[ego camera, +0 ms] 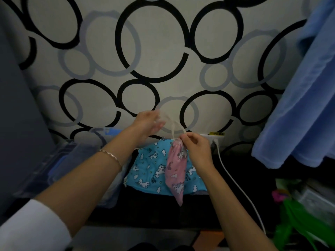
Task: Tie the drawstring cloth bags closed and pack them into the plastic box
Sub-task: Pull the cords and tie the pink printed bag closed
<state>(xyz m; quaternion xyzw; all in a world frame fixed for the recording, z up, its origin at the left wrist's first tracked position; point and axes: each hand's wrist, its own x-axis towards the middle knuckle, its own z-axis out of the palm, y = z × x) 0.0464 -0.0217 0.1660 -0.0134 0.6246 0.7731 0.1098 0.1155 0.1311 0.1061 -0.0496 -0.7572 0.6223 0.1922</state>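
A pink patterned drawstring bag (176, 171) hangs in the air from its gathered neck, which my right hand (195, 147) pinches. Its white drawstring (174, 125) loops up and left to my left hand (147, 122), which is blurred; the cord runs across its fingers and the grip is unclear. Under the pink bag lies a blue bag with white animal prints (150, 171), flat on the dark surface. A clear plastic box (59, 162) stands to the left, partly behind my left forearm.
A white cable (233, 180) runs down the right side from a white strip (215, 137) at the wall. Blue cloth (297, 105) hangs at the right. Green and pink items (290, 214) lie at the lower right. A circle-patterned wall stands close behind.
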